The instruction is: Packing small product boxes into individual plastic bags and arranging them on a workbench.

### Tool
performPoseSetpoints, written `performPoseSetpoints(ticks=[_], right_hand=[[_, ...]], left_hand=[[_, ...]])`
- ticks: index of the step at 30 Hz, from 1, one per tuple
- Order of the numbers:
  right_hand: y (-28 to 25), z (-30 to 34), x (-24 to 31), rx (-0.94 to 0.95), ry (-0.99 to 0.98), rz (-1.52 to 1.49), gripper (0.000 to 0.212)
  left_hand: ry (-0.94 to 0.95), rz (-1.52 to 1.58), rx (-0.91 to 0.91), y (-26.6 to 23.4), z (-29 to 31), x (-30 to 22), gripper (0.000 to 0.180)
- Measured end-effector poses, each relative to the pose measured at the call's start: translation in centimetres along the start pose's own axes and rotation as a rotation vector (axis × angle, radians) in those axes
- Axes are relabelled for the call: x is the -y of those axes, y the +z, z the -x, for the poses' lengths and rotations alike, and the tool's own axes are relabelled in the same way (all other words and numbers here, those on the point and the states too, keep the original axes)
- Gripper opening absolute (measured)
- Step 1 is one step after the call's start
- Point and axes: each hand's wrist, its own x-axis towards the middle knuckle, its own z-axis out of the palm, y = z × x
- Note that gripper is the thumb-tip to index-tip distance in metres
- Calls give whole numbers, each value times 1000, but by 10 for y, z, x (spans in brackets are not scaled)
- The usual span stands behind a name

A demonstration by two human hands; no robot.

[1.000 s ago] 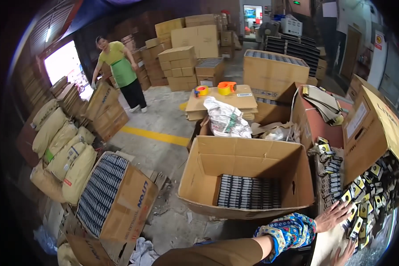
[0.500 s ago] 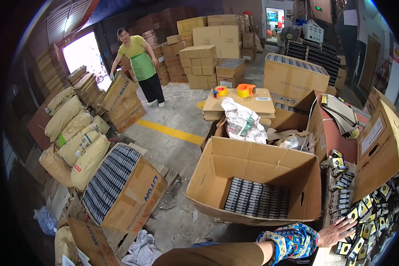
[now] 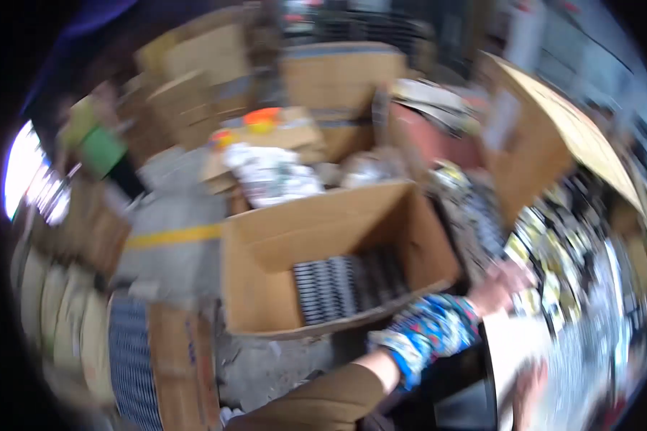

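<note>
The whole view is smeared by motion. My left hand (image 3: 505,286), in a blue patterned sleeve cover, reaches to the near edge of a heap of small black, white and yellow pieces (image 3: 550,251). Its fingers are too blurred to tell whether they hold anything. Lower down, my right hand (image 3: 530,388) is near a pale board or sheet (image 3: 507,348), its fingers smeared as well. Left of the hands stands an open cardboard box (image 3: 266,241). Rows of small dark and light pieces (image 3: 327,291) cover part of its bottom.
Beyond the box lie a white sack (image 3: 277,176) and two orange-yellow tape rolls (image 3: 262,120) on flat cardboard. A carton of packed pieces (image 3: 133,359) stands at lower left. A raised carton (image 3: 528,136) borders the heap. Another person (image 3: 101,147) stands at far left.
The view has swung to the right, so the box and the other person appear further left. My right hand has come into view. My left hand stays at the heap.
</note>
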Motion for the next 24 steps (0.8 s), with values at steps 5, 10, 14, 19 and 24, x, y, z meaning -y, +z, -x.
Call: performPoseSetpoints(ticks=[5,10,14,19,24], right_hand=[[17,59,110,-182,-382,636,41],[10,86,94,-508,-274,650,33],[13,91,102,-670,-237,630,29],[22,98,106,-653,-265,582,23],[17,90,94,-548,-283,556,25]], left_hand=[[46,-145,98,-21,-10,12,57],[223,-133,-114,-12,-14,1,47],[417,12,-34,-11,11,-7,41],[419,19,232,-32,17,-35,24],[339,23,367,-44,-10,-48,22]])
